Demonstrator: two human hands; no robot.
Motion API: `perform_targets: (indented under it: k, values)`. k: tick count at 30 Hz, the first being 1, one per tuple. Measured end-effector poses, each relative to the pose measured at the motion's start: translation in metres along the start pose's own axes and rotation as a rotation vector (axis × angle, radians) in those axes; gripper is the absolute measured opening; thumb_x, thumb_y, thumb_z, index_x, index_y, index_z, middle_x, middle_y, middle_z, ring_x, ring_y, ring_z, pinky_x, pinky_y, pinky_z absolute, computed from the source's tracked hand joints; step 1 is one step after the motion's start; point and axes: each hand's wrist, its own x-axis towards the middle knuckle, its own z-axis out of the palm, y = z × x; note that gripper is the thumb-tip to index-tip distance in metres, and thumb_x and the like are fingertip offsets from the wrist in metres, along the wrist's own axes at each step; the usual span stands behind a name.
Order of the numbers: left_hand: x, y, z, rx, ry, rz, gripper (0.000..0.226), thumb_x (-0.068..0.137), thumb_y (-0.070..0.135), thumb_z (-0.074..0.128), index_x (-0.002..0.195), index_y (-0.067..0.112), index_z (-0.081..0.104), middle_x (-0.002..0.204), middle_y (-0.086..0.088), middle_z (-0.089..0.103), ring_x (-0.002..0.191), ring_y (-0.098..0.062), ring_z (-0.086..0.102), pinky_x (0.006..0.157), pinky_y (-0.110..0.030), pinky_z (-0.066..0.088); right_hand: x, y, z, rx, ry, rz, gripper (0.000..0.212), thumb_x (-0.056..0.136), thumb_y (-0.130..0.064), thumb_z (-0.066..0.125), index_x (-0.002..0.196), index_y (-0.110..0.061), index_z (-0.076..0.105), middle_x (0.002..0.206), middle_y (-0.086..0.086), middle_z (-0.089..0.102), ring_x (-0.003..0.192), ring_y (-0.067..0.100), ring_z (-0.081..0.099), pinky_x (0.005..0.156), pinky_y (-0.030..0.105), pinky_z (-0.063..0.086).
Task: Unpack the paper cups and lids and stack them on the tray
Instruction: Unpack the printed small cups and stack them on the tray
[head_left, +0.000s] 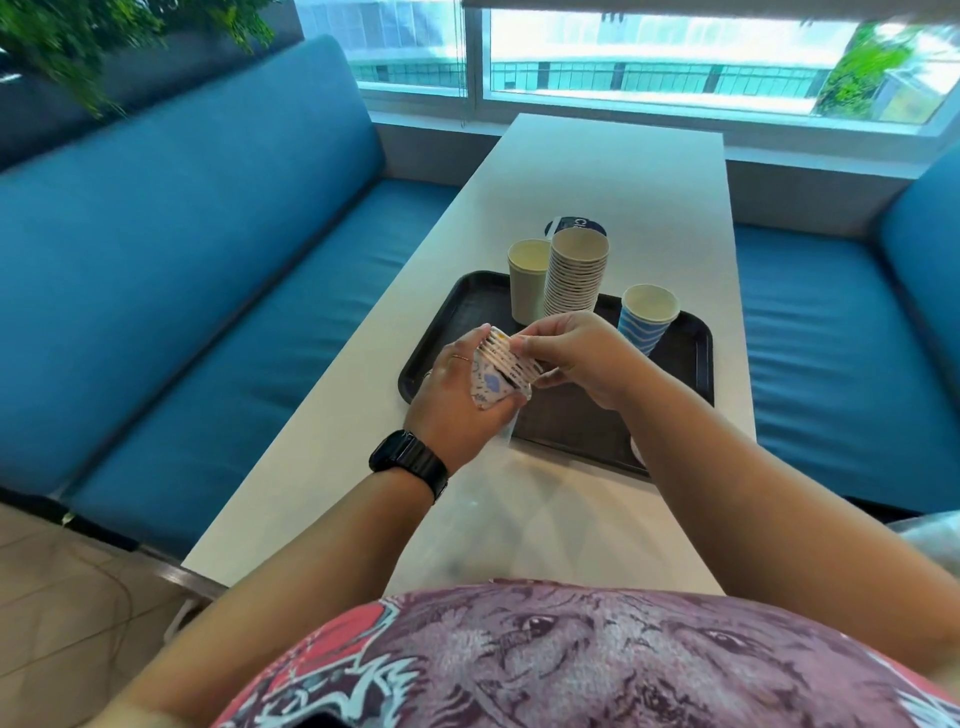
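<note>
**Patterned cups in hand, just short of the tray**

While both hands work at frame centre, a short nested stack of white paper cups with blue patterning (498, 371) lies tilted, its long axis slanting from lower left to upper right, rims toward the right hand (574, 358). The left hand (449, 397) cups the stack's base, fingers curled round it; the right pinches at the rims. A black rectangular plastic tray (691, 384) sits directly beyond and beneath, so the set-down looks like a short move forward. On it stand three things: one cream cup (529, 280), one tall ribbed stack of cups (576, 275), one blue-striped cup (647, 319). No lids are plainly visible. A white table (613, 171) carries everything.
</note>
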Motion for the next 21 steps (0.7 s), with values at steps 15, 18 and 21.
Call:
perform_targets:
  k: [15, 18, 21]
  values:
    - [-0.003, -0.011, -0.001, -0.103, -0.014, -0.091, 0.078, 0.083, 0.033, 0.077, 0.146, 0.033, 0.03, 0.143, -0.002, 0.043, 0.112, -0.006, 0.048, 0.069, 0.0, 0.039, 0.021, -0.037, -0.038, -0.36, 0.339, -0.228, 0.012, 0.09, -0.026, 0.066, 0.085, -0.019, 0.075, 0.057, -0.012, 0.06, 0.05, -0.002, 0.046, 0.055, 0.02, 0.035]
    - [-0.002, -0.012, -0.001, -0.104, -0.006, -0.11, 0.079, 0.083, 0.036, 0.077, 0.146, 0.034, 0.029, 0.144, -0.002, 0.042, 0.119, -0.013, 0.051, 0.075, -0.002, 0.038, 0.028, -0.062, -0.058, -0.471, 0.471, -0.309, 0.015, 0.09, -0.027, 0.064, 0.096, -0.02, 0.076, 0.061, -0.017, 0.064, 0.045, -0.005, 0.046, 0.053, 0.021, 0.035]
    - [0.0, -0.013, 0.001, -0.113, -0.006, -0.113, 0.079, 0.083, 0.035, 0.077, 0.146, 0.034, 0.029, 0.144, -0.002, 0.042, 0.122, -0.016, 0.052, 0.079, -0.007, 0.04, 0.033, -0.081, -0.074, -0.663, 0.562, -0.379, 0.025, 0.092, -0.026, 0.06, 0.11, -0.015, 0.074, 0.098, 0.005, 0.073, 0.075, 0.009, 0.061, 0.071, 0.026, 0.047]
